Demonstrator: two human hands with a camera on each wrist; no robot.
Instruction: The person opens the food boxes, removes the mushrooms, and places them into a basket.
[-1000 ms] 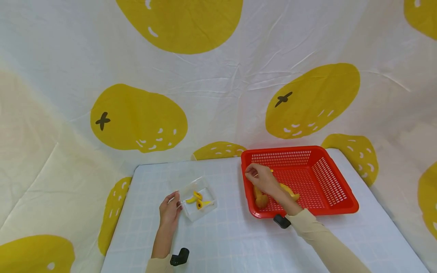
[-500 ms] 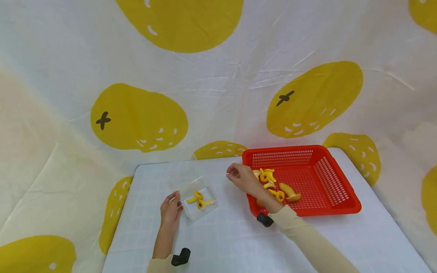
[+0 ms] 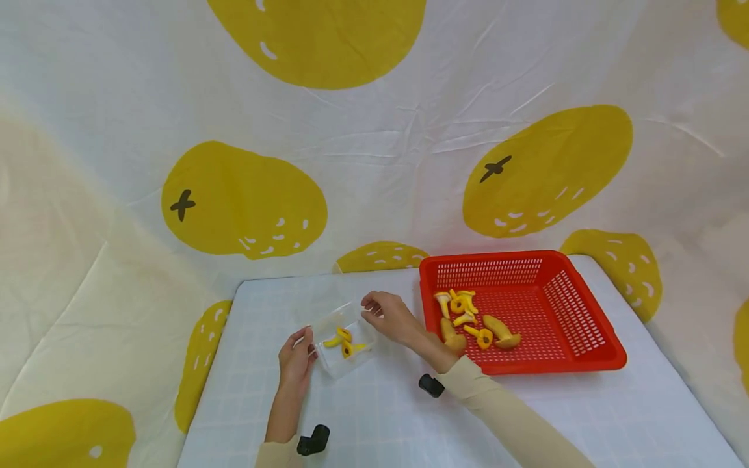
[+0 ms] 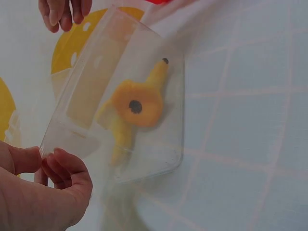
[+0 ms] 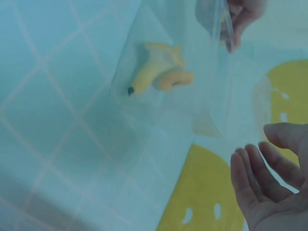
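Observation:
A clear plastic box (image 3: 338,372) stands on the table, tilted in its outline, with two yellow trumpet-shaped mushrooms (image 3: 348,349) inside. My left hand (image 3: 296,357) pinches its left edge between thumb and fingers; the left wrist view shows this grip on the rim of the same box (image 4: 159,156). At the box's right far side hovers my right hand (image 3: 391,317). In the right wrist view that hand (image 5: 274,178) has thumb and fingers loosely bent and apart, with nothing between them. Through the clear wall, the mushrooms (image 5: 156,65) look blurred.
To the right stands a red slotted basket (image 3: 526,305). Several yellow mushrooms (image 3: 463,302) and two larger tan mushrooms (image 3: 501,331) lie in its left part. Behind the table hangs a white cloth (image 3: 374,195) printed with big yellow fruit.
My right hand has moved left from over the red basket to beside the clear box, uncovering the mushrooms in the basket. My left hand keeps its grip on the box.

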